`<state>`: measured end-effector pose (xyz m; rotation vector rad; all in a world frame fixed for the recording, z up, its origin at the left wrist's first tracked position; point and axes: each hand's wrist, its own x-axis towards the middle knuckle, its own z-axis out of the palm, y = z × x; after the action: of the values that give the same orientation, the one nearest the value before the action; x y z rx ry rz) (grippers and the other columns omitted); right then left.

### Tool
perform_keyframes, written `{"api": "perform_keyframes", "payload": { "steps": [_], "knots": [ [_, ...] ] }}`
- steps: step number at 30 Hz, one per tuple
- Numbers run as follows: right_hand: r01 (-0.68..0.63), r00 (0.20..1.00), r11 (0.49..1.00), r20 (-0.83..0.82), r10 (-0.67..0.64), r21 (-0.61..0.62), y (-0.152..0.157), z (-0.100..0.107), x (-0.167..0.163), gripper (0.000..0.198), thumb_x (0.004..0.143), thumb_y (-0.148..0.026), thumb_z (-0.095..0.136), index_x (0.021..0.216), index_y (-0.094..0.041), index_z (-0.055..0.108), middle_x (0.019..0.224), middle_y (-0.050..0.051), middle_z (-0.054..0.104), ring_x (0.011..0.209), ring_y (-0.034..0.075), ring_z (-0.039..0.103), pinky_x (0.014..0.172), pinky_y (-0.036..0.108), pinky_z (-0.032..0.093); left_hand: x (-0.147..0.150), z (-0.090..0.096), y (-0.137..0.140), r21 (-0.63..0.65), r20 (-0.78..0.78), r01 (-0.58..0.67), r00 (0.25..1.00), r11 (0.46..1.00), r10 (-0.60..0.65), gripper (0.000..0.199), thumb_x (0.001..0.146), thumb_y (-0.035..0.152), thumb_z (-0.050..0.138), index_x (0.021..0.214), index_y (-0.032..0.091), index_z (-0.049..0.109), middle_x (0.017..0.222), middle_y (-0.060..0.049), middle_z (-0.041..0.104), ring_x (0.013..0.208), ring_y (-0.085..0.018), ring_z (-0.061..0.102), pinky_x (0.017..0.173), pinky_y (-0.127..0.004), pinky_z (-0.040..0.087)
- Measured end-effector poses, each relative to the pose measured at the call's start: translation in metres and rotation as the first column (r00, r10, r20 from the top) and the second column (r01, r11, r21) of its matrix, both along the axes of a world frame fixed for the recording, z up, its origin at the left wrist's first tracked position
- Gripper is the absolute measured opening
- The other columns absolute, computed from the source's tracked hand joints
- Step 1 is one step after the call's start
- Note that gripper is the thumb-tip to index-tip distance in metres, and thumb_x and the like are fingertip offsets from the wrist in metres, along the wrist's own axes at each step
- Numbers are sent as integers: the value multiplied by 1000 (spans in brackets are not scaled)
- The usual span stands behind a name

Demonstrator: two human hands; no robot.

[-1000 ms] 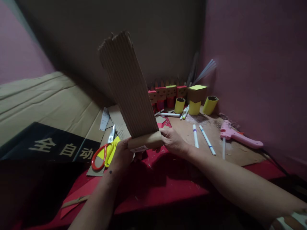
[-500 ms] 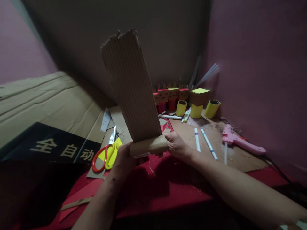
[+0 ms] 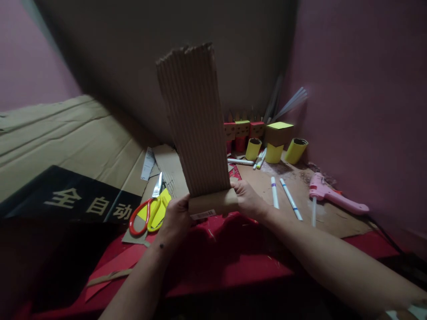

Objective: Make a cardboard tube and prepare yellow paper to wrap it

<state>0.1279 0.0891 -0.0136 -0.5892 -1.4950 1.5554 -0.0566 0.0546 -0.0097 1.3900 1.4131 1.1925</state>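
A long strip of corrugated cardboard [image 3: 196, 120] stands nearly upright in front of me, its ribbed side showing and its top edge torn. The lower end is rolled into a smooth brown tube with a printed label on its underside. My left hand [image 3: 178, 215] grips the left end of the roll, and my right hand [image 3: 248, 199] grips the right end. Both hands are closed, thumbs near the top of the roll; some fingers are hidden behind it. Scissors [image 3: 149, 216] with red and yellow handles lie just left of my left hand, on yellow paper.
A pink glue gun [image 3: 333, 195] and two markers [image 3: 291, 199] lie on a cardboard sheet at right. Behind stand yellow tubes [image 3: 295, 151] and small boxes with drawn faces [image 3: 242, 129]. Red paper [image 3: 115, 262] lies at front left; a big cardboard sheet [image 3: 66, 129] leans at left.
The strip has swung from a leftward lean to more upright, and its top has shifted right. Both hands have moved slightly right with the roll, still holding its ends.
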Motion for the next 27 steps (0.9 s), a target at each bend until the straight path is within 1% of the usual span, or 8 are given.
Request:
{"api": "perform_keyframes", "payload": {
  "steps": [3,7,12,16,18,21,22,27],
  "knots": [
    [-29,999,998,13,30,-50,0,1,0,12,60,-18,67,70,-11,69,50,0,64,40,12,58,40,20,51,3,5,0,-59,99,41,994,997,-35,28,44,14,76,72,15,70,59,1,68,51,-17,63,44,-23,50],
    [-60,998,992,5,61,-108,4,-1,-1,26,59,-22,71,82,-9,70,51,2,66,35,13,57,38,22,50,7,7,1,-64,125,65,990,996,-56,17,47,14,75,62,13,66,42,3,58,37,-11,51,37,-19,42],
    [-134,990,971,12,139,-200,4,-3,-2,31,63,-24,69,91,-9,70,52,3,67,38,15,59,39,23,51,13,7,1,-110,220,96,973,989,-70,21,48,13,74,67,13,66,52,1,63,44,-13,57,41,-21,44],
    [-123,988,974,68,138,-190,2,-2,-1,29,66,-26,67,89,-9,70,51,4,66,37,15,58,38,22,50,13,10,-1,-131,158,56,987,990,-35,20,50,13,73,69,13,65,52,2,62,44,-12,55,40,-20,43],
    [-114,988,974,76,131,-198,2,-1,0,28,68,-29,65,87,-8,70,51,5,67,38,14,59,36,22,49,10,12,0,-156,134,108,987,982,-87,15,53,13,70,67,13,64,50,3,60,41,-9,51,38,-18,39],
    [-115,989,973,71,132,-200,3,-2,1,29,69,-31,62,86,-8,69,51,5,67,38,15,59,35,22,48,4,12,1,-188,90,255,966,949,-242,3,59,13,64,58,13,61,45,2,56,37,-7,45,36,-17,33],
    [-114,988,973,75,131,-200,3,-2,0,29,69,-31,62,85,-8,69,50,5,66,38,15,59,34,22,48,2,11,2,-203,71,280,960,938,-272,6,60,15,62,55,13,60,42,2,54,35,-7,44,35,-17,31],
    [-71,989,976,114,97,-207,1,-1,-3,29,64,-27,59,82,-6,68,45,4,63,34,15,56,31,20,45,4,3,5,-235,57,289,957,928,-284,13,66,24,60,64,12,65,38,3,48,31,-8,39,32,-18,26]
  ]
}}
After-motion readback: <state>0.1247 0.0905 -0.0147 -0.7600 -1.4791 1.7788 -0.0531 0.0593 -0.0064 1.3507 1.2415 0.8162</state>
